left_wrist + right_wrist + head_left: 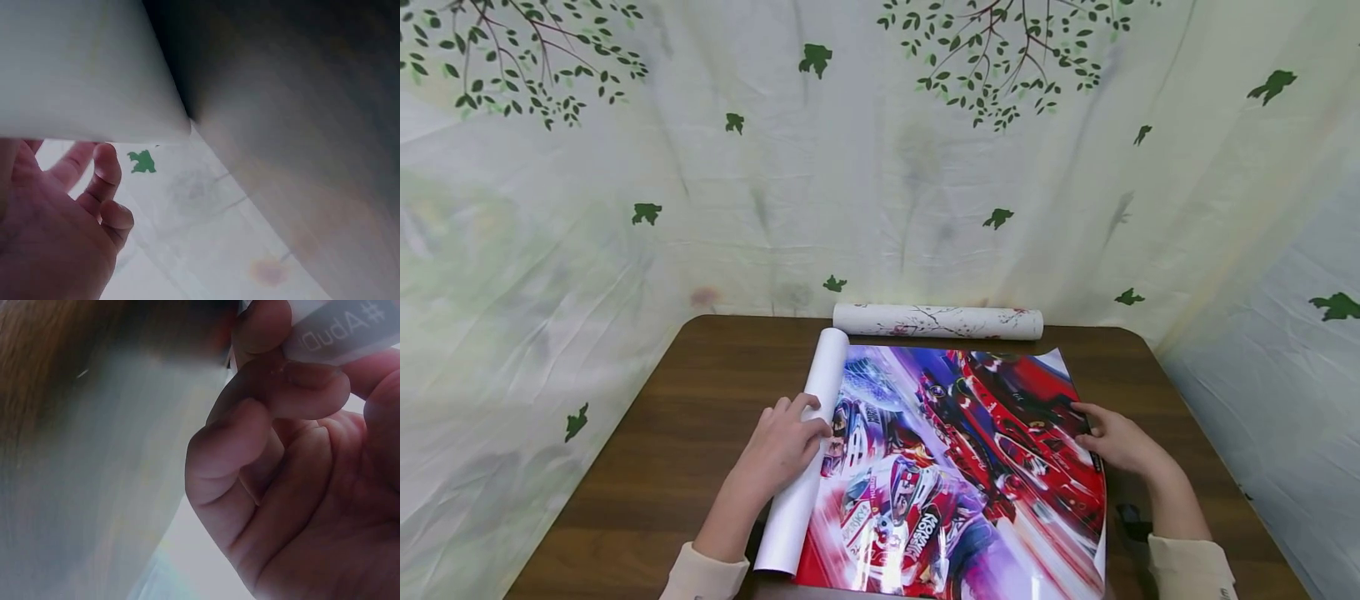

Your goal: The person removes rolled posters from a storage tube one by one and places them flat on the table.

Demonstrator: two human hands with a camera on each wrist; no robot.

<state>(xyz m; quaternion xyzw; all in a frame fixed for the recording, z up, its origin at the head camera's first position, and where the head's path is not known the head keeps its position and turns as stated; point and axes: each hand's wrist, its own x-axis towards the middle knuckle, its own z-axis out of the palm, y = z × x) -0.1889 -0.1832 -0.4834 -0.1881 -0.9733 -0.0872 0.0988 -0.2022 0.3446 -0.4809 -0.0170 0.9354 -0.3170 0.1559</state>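
Note:
A glossy poster [940,467] with red race cars and figures in racing suits lies partly unrolled on the table. Its left end is still a white roll [801,492], slightly slanted. My left hand [784,446] holds this roll near its middle, with thumb and fingers curved onto it. In the left wrist view, the outer fingers [107,172] bend beside the white roll [81,75]. At the poster's right edge, my right hand [1123,442] pinches the margin between thumb and fingers. The right wrist view shows a lettered strip of the poster [337,331] between them.
Behind the poster, a second white roll [936,322] with a branch-and-blossom print lies along the far edge of the brown table [700,417]. A small black object [1133,521] sits near the right wrist. Leaf-patterned curtains [880,208] surround the table's back and sides.

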